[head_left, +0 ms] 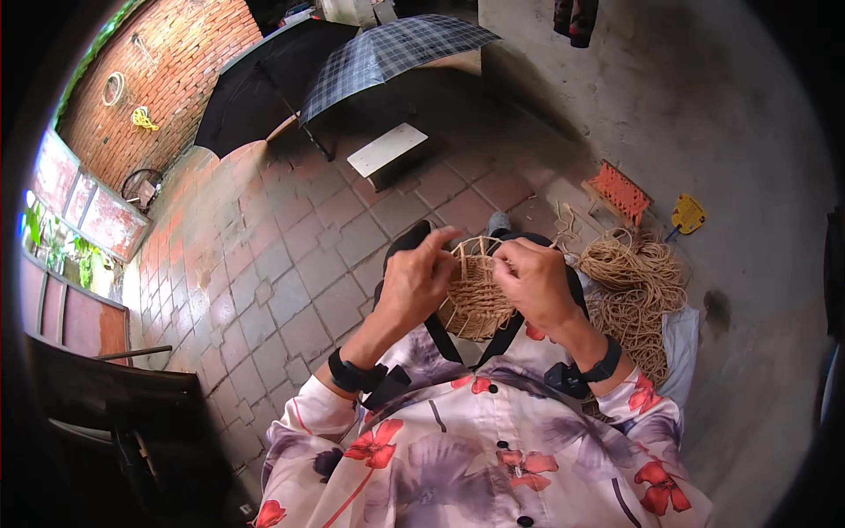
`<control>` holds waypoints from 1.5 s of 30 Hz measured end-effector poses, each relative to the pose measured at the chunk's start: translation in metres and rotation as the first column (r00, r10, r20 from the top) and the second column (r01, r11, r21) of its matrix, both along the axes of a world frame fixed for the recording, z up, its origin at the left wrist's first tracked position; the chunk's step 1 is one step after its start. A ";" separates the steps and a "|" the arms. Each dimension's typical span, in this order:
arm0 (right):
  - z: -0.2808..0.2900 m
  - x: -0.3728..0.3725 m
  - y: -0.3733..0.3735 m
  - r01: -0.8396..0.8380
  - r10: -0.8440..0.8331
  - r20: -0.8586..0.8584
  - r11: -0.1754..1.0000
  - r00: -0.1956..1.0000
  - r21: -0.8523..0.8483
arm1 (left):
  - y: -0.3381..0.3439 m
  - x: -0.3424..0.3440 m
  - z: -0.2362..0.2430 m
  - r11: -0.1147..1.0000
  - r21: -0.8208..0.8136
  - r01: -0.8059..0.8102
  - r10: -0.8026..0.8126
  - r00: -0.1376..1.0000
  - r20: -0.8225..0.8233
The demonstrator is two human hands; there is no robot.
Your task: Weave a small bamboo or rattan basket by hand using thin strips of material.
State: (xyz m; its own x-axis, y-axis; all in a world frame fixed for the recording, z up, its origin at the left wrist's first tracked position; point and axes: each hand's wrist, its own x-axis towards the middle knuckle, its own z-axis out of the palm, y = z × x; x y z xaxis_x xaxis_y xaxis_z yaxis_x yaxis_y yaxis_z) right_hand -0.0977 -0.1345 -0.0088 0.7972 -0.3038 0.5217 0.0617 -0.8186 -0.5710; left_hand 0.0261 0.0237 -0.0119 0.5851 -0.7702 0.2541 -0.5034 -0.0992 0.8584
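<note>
A small basket (pixel 480 304) of tan woven cord sits between my knees, with looped strands standing up along its far rim. My left hand (pixel 421 275) is at the basket's left side, its index finger raised and bent over the rim and the other fingers curled against the edge. On the opposite side, my right hand (pixel 535 280) is closed in a pinch at the upper right rim. The fingertips of both hands partly hide the weave they touch. To the right of my knee lies a big heap of loose tan cord (pixel 635 286).
White sheeting (pixel 682 356) lies under the cord heap. Beyond it are a low stool with an orange woven seat (pixel 620 192) and a yellow fly swatter (pixel 688 214). Ahead stand a low white-topped bench (pixel 387 150), a black umbrella (pixel 255 88) and a plaid umbrella (pixel 396 55).
</note>
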 end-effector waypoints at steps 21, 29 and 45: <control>-0.004 -0.012 -0.034 0.103 -0.102 -0.016 0.960 0.995 0.261 | 0.024 0.003 0.021 0.987 -0.152 0.042 -0.119 0.833 -0.541; -0.015 -0.034 -0.040 0.021 0.023 -0.104 0.917 0.994 0.399 | 0.106 0.055 -0.026 0.823 -0.562 -0.078 -0.485 0.419 -0.768; -0.009 -0.011 0.004 -0.177 0.160 -0.132 0.976 0.978 -0.125 | 0.045 0.000 0.006 0.994 0.044 -0.105 0.096 0.980 0.176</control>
State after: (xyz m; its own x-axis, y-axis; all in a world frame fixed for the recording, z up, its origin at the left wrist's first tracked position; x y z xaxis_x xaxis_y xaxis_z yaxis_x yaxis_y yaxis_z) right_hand -0.1091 -0.1309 -0.0174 0.8901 -0.0928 0.4461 0.1431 -0.8726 -0.4670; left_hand 0.0262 0.0684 -0.0064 0.6109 -0.7247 0.3189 -0.6289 -0.1994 0.7515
